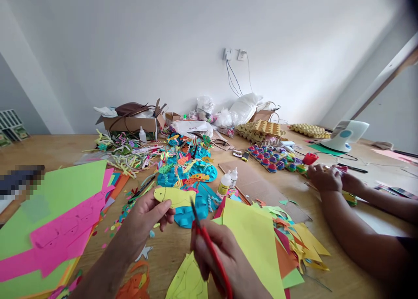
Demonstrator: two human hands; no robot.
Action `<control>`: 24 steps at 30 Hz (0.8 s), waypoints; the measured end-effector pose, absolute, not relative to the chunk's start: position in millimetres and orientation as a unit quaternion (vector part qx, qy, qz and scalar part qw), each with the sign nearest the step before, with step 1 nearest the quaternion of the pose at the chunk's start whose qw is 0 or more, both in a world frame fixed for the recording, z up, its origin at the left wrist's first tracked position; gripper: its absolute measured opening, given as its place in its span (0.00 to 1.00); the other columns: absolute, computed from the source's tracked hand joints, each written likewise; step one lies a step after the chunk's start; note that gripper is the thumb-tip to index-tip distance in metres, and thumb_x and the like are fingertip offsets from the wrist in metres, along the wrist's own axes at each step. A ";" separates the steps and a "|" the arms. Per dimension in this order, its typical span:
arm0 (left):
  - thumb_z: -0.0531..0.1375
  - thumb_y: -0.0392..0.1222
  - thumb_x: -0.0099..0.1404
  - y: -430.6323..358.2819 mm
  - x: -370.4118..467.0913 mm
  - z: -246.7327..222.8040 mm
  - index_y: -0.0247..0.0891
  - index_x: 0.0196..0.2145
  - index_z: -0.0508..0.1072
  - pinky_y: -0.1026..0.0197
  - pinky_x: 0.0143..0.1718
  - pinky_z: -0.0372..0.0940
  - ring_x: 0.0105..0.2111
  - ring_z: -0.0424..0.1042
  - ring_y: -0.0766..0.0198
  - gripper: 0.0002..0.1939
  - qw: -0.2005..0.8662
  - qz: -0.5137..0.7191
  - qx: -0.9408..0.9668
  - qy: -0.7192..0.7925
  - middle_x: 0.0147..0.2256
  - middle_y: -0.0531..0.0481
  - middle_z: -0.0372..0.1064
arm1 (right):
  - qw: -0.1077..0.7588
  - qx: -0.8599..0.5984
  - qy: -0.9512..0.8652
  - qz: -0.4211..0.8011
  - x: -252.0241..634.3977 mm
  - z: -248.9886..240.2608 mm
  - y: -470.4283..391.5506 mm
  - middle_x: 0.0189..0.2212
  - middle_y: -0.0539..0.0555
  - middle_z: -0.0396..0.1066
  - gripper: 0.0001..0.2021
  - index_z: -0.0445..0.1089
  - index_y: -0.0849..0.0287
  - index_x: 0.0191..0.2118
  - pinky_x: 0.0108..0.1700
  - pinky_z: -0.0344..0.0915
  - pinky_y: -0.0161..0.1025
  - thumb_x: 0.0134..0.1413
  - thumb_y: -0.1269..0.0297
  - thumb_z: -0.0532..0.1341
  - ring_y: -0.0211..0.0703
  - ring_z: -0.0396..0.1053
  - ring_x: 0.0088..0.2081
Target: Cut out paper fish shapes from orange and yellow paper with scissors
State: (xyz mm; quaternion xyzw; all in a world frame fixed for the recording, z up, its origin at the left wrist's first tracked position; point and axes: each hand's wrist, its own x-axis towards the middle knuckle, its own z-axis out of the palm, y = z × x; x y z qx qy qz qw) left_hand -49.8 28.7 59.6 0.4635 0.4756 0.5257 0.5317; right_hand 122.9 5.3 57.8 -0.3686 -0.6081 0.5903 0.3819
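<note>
Between thumb and fingers, my left hand (153,212) pinches a yellow paper fish (178,197) with a drawn eye and gill line. Red-handled scissors (209,242) sit in my right hand (222,251), their dark blades pointing up beside the tail end of the fish. Whether the blades touch the paper I cannot tell. Below, a yellow sheet with pencilled outlines (187,279) lies near the table's front edge. Just beyond my hands are blue paper pieces (192,214) and several colourful patterned paper fish (197,178).
Pink sheets (70,227) and green sheets (75,181) lie left. Right of my hands are yellow sheets (253,233), scraps and two glue bottles (224,183). A co-worker's hands (326,179) work at the right by painted egg cartons (269,157). Boxes and bags line the wall.
</note>
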 end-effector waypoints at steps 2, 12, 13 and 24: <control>0.60 0.40 0.56 28.1 -48.5 61.6 0.36 0.27 0.69 0.70 0.18 0.62 0.19 0.65 0.70 0.05 0.539 0.532 0.463 0.461 0.20 0.55 0.71 | 0.331 -0.371 -0.582 0.643 117.0 52.6 0.7 0.11 0.44 0.53 0.22 0.58 0.59 0.20 0.15 0.47 0.28 0.50 0.44 0.55 0.30 0.50 0.13; 0.60 0.40 0.55 21.4 -44.4 73.7 0.35 0.33 0.70 0.68 0.17 0.64 0.21 0.68 0.65 0.07 0.570 0.533 0.445 0.441 0.21 0.53 0.71 | 0.279 -0.377 -0.534 0.704 105.7 38.2 4.1 0.09 0.43 0.54 0.25 0.60 0.61 0.21 0.13 0.47 0.25 0.45 0.40 0.57 0.27 0.51 0.11; 0.60 0.40 0.55 21.3 -44.5 73.6 0.35 0.33 0.70 0.68 0.17 0.64 0.21 0.68 0.66 0.08 0.572 0.533 0.443 0.439 0.21 0.53 0.71 | 0.279 -0.380 -0.531 0.704 105.8 37.9 4.2 0.09 0.43 0.55 0.24 0.60 0.61 0.21 0.13 0.47 0.25 0.46 0.41 0.57 0.27 0.51 0.11; 0.61 0.41 0.54 23.3 -44.6 72.4 0.35 0.33 0.71 0.68 0.17 0.64 0.21 0.69 0.66 0.09 0.584 0.529 0.429 0.442 0.21 0.52 0.71 | 0.273 -0.384 -0.533 0.703 107.3 34.6 3.6 0.10 0.42 0.54 0.19 0.61 0.61 0.22 0.13 0.47 0.25 0.50 0.49 0.58 0.28 0.51 0.12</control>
